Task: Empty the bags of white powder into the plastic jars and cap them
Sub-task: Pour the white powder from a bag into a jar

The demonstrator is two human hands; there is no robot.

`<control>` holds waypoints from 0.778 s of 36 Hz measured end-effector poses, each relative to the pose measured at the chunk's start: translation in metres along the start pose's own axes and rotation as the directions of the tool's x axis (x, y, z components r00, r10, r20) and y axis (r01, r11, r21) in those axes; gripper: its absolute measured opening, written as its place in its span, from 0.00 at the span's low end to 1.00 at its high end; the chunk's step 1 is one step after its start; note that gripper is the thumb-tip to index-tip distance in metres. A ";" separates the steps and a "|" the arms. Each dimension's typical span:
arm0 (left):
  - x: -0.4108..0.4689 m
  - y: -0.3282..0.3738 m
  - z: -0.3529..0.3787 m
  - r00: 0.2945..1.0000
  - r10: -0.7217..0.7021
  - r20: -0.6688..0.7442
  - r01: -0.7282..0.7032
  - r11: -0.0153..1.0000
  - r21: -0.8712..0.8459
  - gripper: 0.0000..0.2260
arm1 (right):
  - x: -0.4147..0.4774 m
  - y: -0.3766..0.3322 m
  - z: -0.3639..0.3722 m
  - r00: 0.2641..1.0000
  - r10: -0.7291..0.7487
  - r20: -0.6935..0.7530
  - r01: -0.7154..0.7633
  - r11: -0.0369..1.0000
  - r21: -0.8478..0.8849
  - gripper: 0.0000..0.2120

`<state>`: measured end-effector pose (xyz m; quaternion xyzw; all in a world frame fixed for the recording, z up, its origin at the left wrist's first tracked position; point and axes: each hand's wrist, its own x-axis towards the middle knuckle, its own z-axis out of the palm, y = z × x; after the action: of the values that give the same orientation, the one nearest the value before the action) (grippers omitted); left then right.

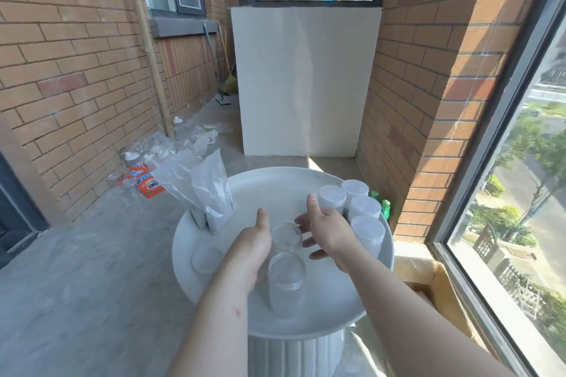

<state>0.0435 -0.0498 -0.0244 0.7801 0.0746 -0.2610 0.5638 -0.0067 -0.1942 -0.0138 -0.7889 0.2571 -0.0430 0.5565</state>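
Two open clear plastic jars stand on the round white table (214, 288): a near jar (286, 285) holding white powder and a far jar (286, 237) behind it. My left hand (254, 242) lies against the left side of both jars, fingers hidden. My right hand (321, 231) hovers just right of the far jar with fingers spread. Several capped jars (361, 208) stand in a cluster at the table's right edge. Bags of white powder (214, 193) lean upright at the back left. A loose white lid (207, 259) lies at the front left.
Empty bags, bottles and an orange detergent pack (147, 182) litter the concrete floor at the left. Two green bottles (381, 202) stand on the floor behind the table. A cardboard box (435, 291) sits at the right under the window. A white board leans against the back wall.
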 end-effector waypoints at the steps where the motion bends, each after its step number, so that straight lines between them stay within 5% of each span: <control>1: -0.008 0.004 -0.001 1.000 0.019 -0.020 -0.019 1.000 0.012 0.40 | 0.000 0.000 0.000 1.000 -0.011 -0.016 0.011 1.000 -0.019 0.31; 5: -0.014 0.014 -0.011 0.969 0.166 -0.184 -0.172 0.985 -0.015 0.31 | 0.001 -0.006 -0.001 0.989 -0.108 -0.098 0.099 0.991 -0.085 0.26; 8: -0.011 0.022 -0.024 0.949 0.148 -0.280 -0.225 0.936 -0.269 0.26 | -0.002 -0.019 0.000 0.963 -0.219 -0.157 0.185 0.961 -0.203 0.25; 11: -0.013 0.031 -0.043 0.973 0.083 -0.216 -0.196 0.794 -0.575 0.20 | -0.001 -0.035 0.012 0.926 -0.351 -0.138 0.289 0.896 -0.338 0.15; 19: -0.006 0.039 -0.096 0.958 0.038 -0.284 -0.248 0.608 -0.755 0.16 | 0.035 -0.106 0.065 0.779 -0.578 0.243 0.538 0.419 -0.731 0.16; 28: 0.002 0.046 -0.120 0.953 0.062 -0.295 -0.272 0.601 -0.752 0.16 | 0.078 -0.150 0.142 0.717 -0.558 0.419 0.540 0.063 -0.840 0.34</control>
<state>0.1023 0.0439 0.0407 0.4838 0.1742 -0.0522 0.8561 0.1648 -0.0709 0.0510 -0.9897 -0.0804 -0.1001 -0.0636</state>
